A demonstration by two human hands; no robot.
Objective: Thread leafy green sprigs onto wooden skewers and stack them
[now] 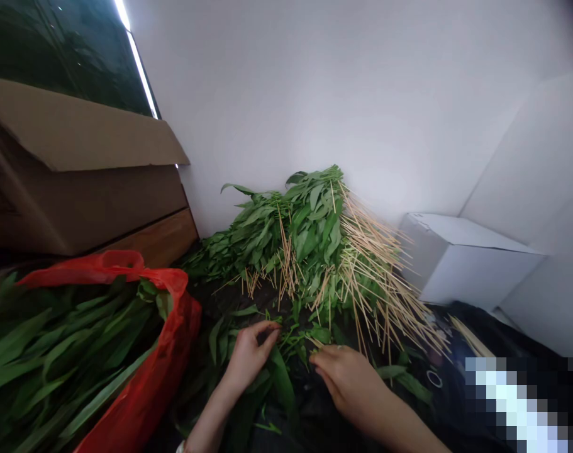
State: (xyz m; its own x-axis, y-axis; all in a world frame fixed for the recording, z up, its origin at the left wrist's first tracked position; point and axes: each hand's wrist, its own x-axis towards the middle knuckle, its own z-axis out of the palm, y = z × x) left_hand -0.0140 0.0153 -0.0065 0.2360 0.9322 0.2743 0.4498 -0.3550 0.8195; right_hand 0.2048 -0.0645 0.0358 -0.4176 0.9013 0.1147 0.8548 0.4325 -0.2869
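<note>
My left hand [254, 351] is closed in a pinch at the middle front, on what looks like a green leaf [282, 380]; the exact grip is partly hidden. Right of it, the fingers of my right hand [340, 371] are closed round a thin bamboo skewer [315, 341], of which just a short pale end shows. Loose leaves and cut green stems [293, 340] lie between and below both hands. Beyond them rises a heap of leaves threaded on skewers [314, 220], with many bare skewer ends [385, 283] sticking out to the right.
At left stands a red plastic bag [182, 327] full of long leaves [78, 340]. Behind it is an open cardboard box [111, 201]. A white box [479, 270] sits at right against the white wall [361, 94]. More skewers [470, 336] lie on the dark surface near it.
</note>
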